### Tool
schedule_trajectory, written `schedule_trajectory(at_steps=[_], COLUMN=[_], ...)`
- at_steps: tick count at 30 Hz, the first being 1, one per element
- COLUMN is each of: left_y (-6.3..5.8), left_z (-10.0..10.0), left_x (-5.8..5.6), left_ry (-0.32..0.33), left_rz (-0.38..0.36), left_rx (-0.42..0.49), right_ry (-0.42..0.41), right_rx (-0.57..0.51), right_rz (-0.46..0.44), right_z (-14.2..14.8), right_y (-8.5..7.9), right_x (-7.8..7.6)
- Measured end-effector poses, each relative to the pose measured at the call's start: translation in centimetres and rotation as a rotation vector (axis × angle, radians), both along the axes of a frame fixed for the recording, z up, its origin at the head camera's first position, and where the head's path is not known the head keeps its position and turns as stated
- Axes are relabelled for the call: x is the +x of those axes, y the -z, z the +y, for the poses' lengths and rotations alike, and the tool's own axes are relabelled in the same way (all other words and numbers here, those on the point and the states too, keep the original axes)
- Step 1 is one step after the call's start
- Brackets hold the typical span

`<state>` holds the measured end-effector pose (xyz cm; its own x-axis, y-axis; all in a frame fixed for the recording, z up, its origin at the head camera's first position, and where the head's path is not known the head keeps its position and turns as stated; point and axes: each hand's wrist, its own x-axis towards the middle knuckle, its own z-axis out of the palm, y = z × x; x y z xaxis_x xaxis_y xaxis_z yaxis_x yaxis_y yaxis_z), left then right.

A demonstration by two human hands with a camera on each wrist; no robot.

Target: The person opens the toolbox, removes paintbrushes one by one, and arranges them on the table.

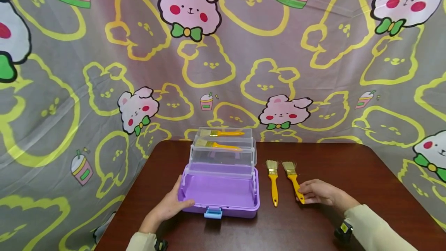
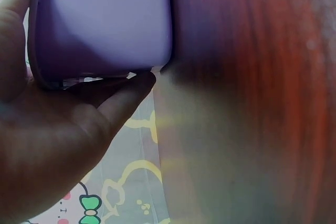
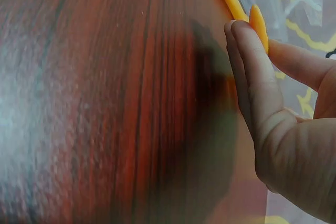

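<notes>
An open purple storage box (image 1: 219,191) with a light blue latch stands on the table, its clear tiered trays (image 1: 223,160) raised at the back. My left hand (image 1: 170,203) grips its left side, thumb over the front rim; the left wrist view shows fingers along the purple wall (image 2: 107,22). To the right of the box lie two paintbrushes with yellow handles and pale bristles. My right hand (image 1: 318,193) pinches the handle end of the right-hand paintbrush (image 1: 293,179) between thumb and fingers. The other paintbrush (image 1: 273,185) lies beside it, bristles away from me.
Two more yellow-handled brushes rest in the raised trays, an upper brush (image 1: 228,133) and a lower brush (image 1: 223,146). The dark wooden table (image 1: 362,173) ends at a patterned curtain (image 1: 240,49) behind and at both sides.
</notes>
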<state>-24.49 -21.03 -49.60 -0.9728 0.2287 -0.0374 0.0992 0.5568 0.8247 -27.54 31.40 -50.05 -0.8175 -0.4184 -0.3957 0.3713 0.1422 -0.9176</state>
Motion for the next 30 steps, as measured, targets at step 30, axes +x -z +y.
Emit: schedule_trajectory(at_steps=[30], left_y=[0.2], left_z=[0.1], left_x=[0.1], left_ry=[-0.017], left_rz=[-0.016], left_rx=[-0.008], right_ry=[0.031], right_rx=[0.217], right_rz=[0.114], right_z=[-1.1], right_y=[-0.3], right_x=[0.8])
